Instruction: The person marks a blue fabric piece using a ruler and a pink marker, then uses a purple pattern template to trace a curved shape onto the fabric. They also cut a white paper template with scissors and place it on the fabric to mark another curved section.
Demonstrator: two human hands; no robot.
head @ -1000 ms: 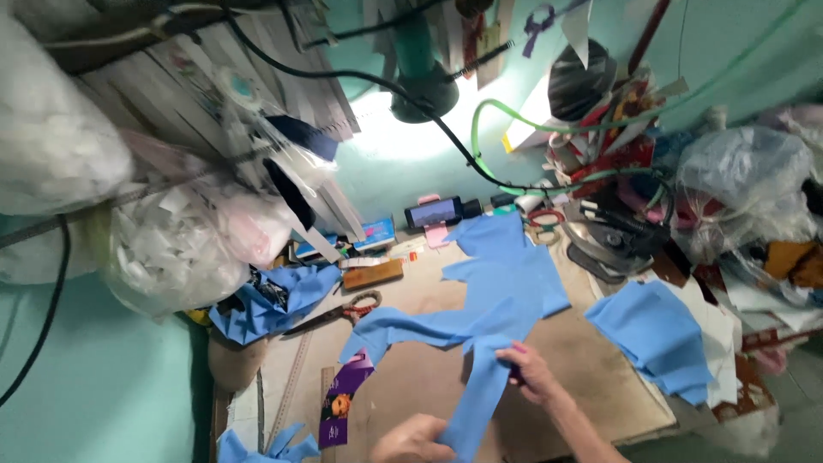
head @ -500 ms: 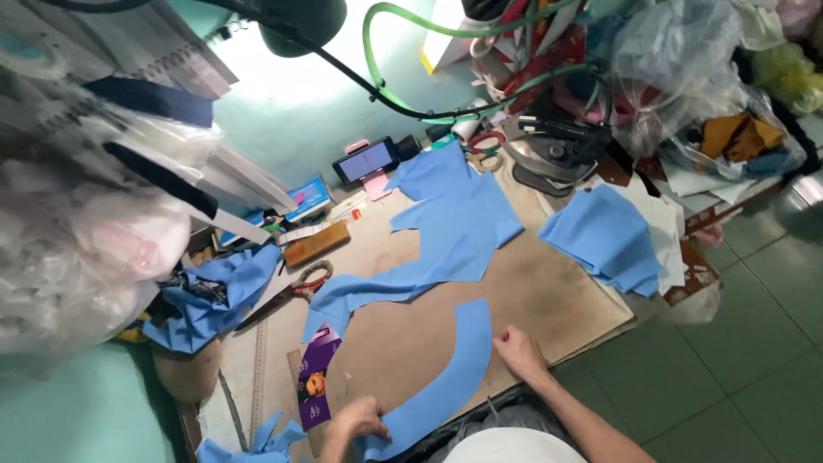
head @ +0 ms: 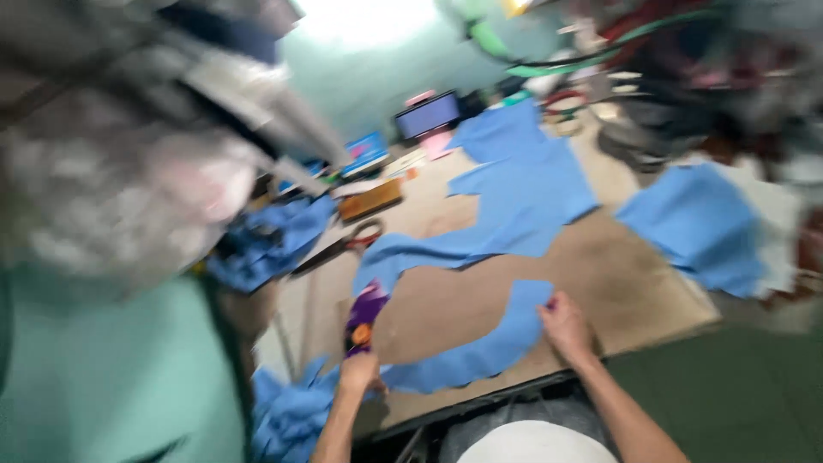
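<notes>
A curved strip of blue fabric (head: pixel 480 347) lies along the near edge of a brown board (head: pixel 600 274). My right hand (head: pixel 563 327) grips the strip's right end. My left hand (head: pixel 360 370) holds its left end, beside a purple and orange packet (head: pixel 364 317). A larger sheet of blue fabric (head: pixel 514 197) with a cut-out edge lies further back on the board. The whole view is motion-blurred.
Scissors with red handles (head: pixel 343 244) and a brown block (head: pixel 370 200) lie left of the big sheet. More blue fabric sits at the right (head: pixel 694 227), at the left (head: pixel 266 240) and bottom left (head: pixel 287 411). Plastic bags (head: pixel 129 171) hang at upper left. A dark screen (head: pixel 426 114) stands at the back.
The view has swung and come closer, with heavy blur. Both hands have drawn the curved blue strip toward the board's near edge, away from the big sheet.
</notes>
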